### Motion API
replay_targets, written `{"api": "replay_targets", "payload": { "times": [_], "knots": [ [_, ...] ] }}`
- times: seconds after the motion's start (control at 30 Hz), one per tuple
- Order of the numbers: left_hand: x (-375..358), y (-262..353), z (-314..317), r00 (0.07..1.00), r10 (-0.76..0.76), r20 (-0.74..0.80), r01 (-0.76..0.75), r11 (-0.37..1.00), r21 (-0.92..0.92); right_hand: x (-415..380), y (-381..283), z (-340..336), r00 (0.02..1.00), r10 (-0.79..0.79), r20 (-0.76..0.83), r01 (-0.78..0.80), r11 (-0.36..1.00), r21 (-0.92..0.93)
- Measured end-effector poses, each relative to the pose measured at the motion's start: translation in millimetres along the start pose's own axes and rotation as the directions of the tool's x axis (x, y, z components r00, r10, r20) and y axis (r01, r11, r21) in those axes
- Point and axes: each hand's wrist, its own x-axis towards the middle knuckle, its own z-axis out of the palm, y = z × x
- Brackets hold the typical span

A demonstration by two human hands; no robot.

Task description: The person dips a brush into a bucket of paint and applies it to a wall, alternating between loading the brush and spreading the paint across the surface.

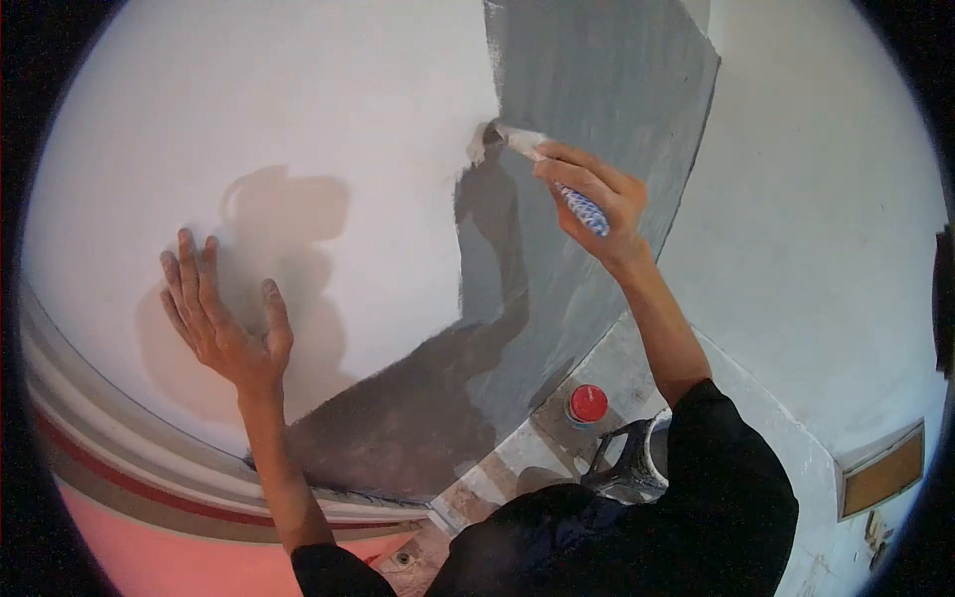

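Observation:
My right hand [602,199] is closed round the blue-and-white patterned handle of a paintbrush [524,141]. The brush tip meets the wall at the ragged edge between the grey paint [587,119] and the white wall surface [298,90]. To the left, my left hand [227,323] holds nothing; its fingers are apart, close to the white wall. Whether its palm touches the wall cannot be told. Shadows of the arms and head fall on both the white and the grey areas.
Below on the floor stand a red-lidded can [588,403] and a paint-stained bucket [657,453], partly hidden by my black sleeve. Curved moulding [129,423] runs along the lower left, above a pink surface [149,542]. A brown panel [882,472] is at the lower right.

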Motion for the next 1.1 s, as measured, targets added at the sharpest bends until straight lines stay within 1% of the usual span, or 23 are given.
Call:
{"api": "replay_targets", "payload": {
  "times": [0.07,0.17,0.27,0.37,0.47,0.57,0.67,0.77,0.87,0.97,1.07,1.1],
  "knots": [
    [1,0,-2,1.000,0.005,0.000,-0.005,1.000,-0.007,-1,0,-7,0.997,-0.021,-0.074,0.021,1.000,-0.005],
    [0,-2,-1,1.000,0.021,-0.010,-0.021,1.000,-0.009,-21,-7,-17,0.998,0.039,-0.057,-0.035,0.997,0.075],
    [0,-1,0,1.000,0.005,-0.006,-0.005,1.000,0.002,-24,10,-3,0.997,0.076,-0.002,-0.076,0.995,0.068],
    [0,-3,2,1.000,0.020,-0.016,-0.019,1.000,0.023,-1,24,0,0.999,0.030,0.023,-0.031,0.999,0.023],
    [0,-3,0,1.000,0.020,-0.002,-0.020,0.999,0.034,-3,25,-7,0.999,0.038,-0.033,-0.036,0.998,0.059],
    [0,-2,-2,1.000,-0.004,0.029,0.003,0.998,0.056,-23,19,-6,0.997,-0.001,-0.074,0.009,0.995,0.102],
    [-3,-3,0,1.000,-0.009,0.020,0.008,0.999,0.052,-19,21,-2,1.000,-0.014,-0.010,0.014,0.999,0.032],
    [0,-3,0,1.000,0.007,0.022,-0.008,0.997,0.072,0,26,-6,0.998,-0.001,-0.066,0.005,0.998,0.058],
    [-4,-7,2,1.000,0.000,0.021,-0.002,0.997,0.079,8,29,-6,0.985,0.000,-0.175,0.019,0.994,0.108],
    [-1,-6,2,1.000,0.028,0.002,-0.028,0.996,0.081,-2,22,-10,1.000,0.001,-0.022,0.001,0.997,0.075],
    [-5,-6,3,1.000,0.010,0.008,-0.011,0.994,0.108,-10,15,-16,0.989,-0.002,-0.150,0.015,0.996,0.090],
    [-3,-5,3,1.000,0.019,0.004,-0.020,0.994,0.105,-10,17,-13,0.995,0.023,-0.100,-0.011,0.993,0.114]
  ]
}}
